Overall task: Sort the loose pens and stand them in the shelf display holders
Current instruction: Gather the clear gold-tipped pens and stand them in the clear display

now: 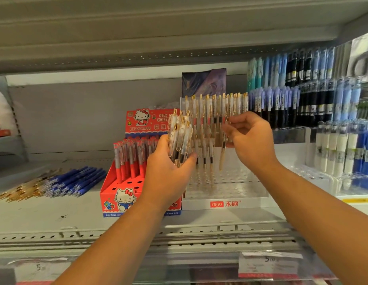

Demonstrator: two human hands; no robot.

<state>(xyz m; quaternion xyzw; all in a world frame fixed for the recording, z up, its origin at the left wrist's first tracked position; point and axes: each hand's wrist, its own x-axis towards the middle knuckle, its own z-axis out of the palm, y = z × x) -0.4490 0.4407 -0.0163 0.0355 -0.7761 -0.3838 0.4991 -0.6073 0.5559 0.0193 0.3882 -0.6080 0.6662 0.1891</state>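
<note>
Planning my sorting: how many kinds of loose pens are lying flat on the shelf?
2: blue pens lying left of the red box, and gold pens further left. More may be hidden beyond the frame.

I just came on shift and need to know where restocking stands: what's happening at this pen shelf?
A person is restocking pens. Their left-hand grip holds a bundle of clear gold-trimmed pens. The right-hand grip pinches a single pen, tip down, above the clear perforated holder. The holder's back rows are filled and its front holes are empty. More loose pens lie on the shelf left of the red Hello Kitty box.
</note>
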